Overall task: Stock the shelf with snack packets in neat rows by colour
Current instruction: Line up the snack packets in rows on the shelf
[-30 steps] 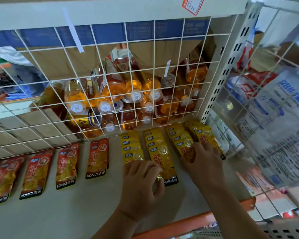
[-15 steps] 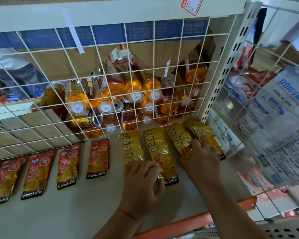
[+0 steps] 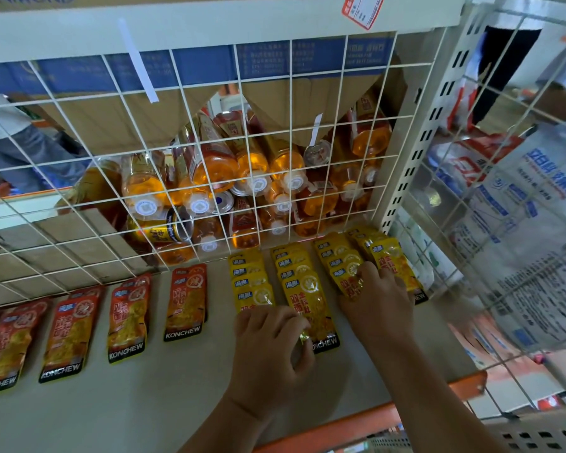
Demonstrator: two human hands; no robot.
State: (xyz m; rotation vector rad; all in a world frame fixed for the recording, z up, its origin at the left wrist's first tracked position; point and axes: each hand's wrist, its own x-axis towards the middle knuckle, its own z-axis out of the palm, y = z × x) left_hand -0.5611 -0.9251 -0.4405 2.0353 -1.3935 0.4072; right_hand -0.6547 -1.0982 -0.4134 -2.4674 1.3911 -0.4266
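Down on the shelf [image 3: 144, 403], the left hand [image 3: 268, 348] curls its fingers round the front yellow snack packet [image 3: 257, 297] just ahead of it. The right hand [image 3: 376, 305] lies palm-down on a yellow row [image 3: 343, 266], fingertips bent, grip unclear tbh.

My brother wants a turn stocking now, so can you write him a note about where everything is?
Left hand grips the front yellow packet of the leftmost yellow row.
Right hand rests its fingers on the third yellow row.
Done: four yellow rows at the right of the shelf, red packets in rows to their left.
Left to do: square up the yellow fronts; the red rows look shorter, so probably add more there.
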